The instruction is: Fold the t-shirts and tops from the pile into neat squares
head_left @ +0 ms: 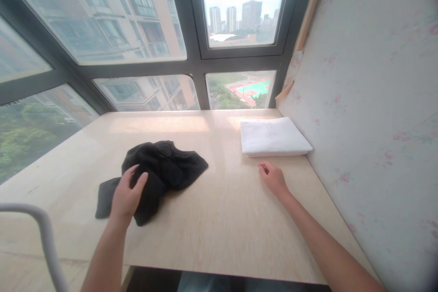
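Note:
A crumpled black garment (pixel 178 164) lies in a loose heap on the left half of the pale wooden desk (pixel 219 219). Over its near left part is my left hand (pixel 126 191), thumb and fingers apart; whether it touches the cloth I cannot tell. My right hand (pixel 273 177) rests on the desk to the right, its fingers curled in, and nothing shows in it. Just beyond that hand sits a neatly folded white cloth (pixel 273 137), flat near the wall.
Dark-framed windows (pixel 198 66) rise behind the desk's far edge. A flower-patterned wall (pixel 369 100) bounds the right side. At the lower left stands a curved grey-white tube (pixel 44 232). The desk's front edge runs along the bottom.

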A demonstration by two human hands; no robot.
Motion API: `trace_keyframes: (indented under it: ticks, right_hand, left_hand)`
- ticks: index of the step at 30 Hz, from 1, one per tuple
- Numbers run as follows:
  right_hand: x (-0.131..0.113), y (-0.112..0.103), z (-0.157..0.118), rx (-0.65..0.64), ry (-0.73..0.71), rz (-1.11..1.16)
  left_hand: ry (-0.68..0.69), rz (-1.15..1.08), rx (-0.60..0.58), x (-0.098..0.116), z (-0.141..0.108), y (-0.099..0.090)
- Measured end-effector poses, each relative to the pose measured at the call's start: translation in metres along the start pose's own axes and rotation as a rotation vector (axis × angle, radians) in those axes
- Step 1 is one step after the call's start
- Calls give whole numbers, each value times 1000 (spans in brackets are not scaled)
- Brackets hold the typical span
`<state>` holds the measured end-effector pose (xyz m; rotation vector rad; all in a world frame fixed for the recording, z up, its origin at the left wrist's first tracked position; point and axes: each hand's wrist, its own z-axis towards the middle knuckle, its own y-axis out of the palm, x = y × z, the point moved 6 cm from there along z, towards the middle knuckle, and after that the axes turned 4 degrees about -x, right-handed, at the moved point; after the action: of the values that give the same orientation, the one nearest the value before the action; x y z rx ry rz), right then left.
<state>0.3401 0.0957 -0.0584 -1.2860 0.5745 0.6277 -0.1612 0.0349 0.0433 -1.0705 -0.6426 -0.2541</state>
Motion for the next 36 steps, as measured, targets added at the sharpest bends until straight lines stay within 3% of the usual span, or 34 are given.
trace_keyframes:
  ticks: [1,2,4,6,8,10,13,16,19,23,28,31,36]
  right_hand:
    - [0,0,0,4,-2,4]
    - [1,0,0,7,-4,8]
    - [2,0,1,13,-8,17]
    - [3,0,2,18,-13,22]
    - [3,2,2,25,-20,22]
    - [3,3,1,38,-31,19]
    - [2,-1,0,73,-50,18]
    - [3,-22,9,177,-113,-13]
    - [4,-60,35,308,-165,-184]
    - [21,-87,93,142,-2,-535]
    - [30,-81,137,-81,94,-645]
    - [30,-72,146,-181,121,-702]
    - [28,-68,153,-266,112,-748]
  left_hand:
    - [47,91,-147,13,-13,18]
    - [122,190,-216,28,-30,34]
    - [278,338,-117,58,-63,51]
    - [407,345,-18,82,-93,67]
    - [499,281,-48,99,-112,89]
    - [517,262,-176,107,-116,115]
    - [397,394,-340,104,-99,150]
    - [307,501,-436,100,-76,171]
    - [276,517,-483,99,-62,179]
    - [268,485,-467,101,-57,177]
    - [365,206,-350,100,-56,170]
    - [457,51,-302,96,-55,166]
    - [448,2,-260,88,-53,165]
